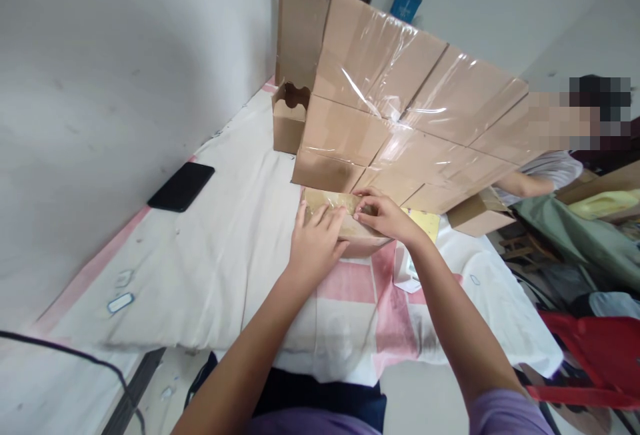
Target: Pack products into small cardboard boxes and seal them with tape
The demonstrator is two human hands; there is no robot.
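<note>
A small brown cardboard box [364,246] lies on the cloth-covered table in front of me, with shiny clear tape [334,200] across its top. My left hand [316,238] rests on the left part of the box, its fingers stretched out and spread over the top. At the box's right end is my right hand [384,216], fingers curled and thumb close to the index finger by the tape. Whatever lies between those fingertips is too small to make out.
Behind the box stands a tall wall of wrapped cardboard boxes [360,131]. An open carton [289,129] is left of it, a black phone-like slab [182,187] near the wall. Another person's arm [523,185] reaches by a carton [480,213]; a red chair [595,355] stands right.
</note>
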